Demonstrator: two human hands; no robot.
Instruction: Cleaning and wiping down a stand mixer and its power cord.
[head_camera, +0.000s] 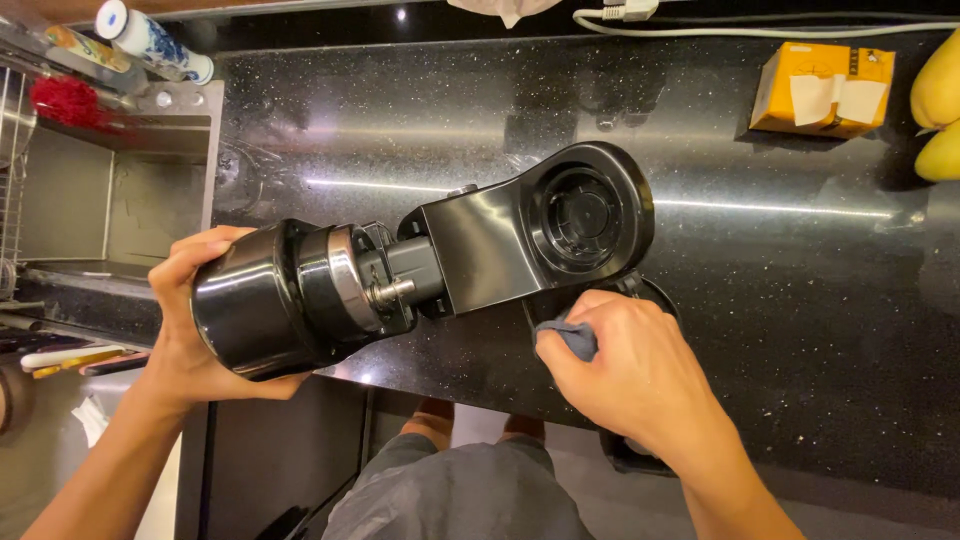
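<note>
A: The black appliance (440, 270) lies tipped on its side across the dark countertop (780, 300), its heavy motor end hanging past the counter's front edge. The left hand (185, 330) wraps around that end, fingers spread wide over the casing.

B: And the right hand (640, 375)?

A: Closed on a small grey cloth (570, 335), pressed against the underside of the base. I can't tell how much of the base rests on the counter; the hand hides it.

B: The risk?

A: If the left grip slips on that glossy shell, the overhanging weight could pull it off towards the floor. Hard rubbing could also roll it.
</note>
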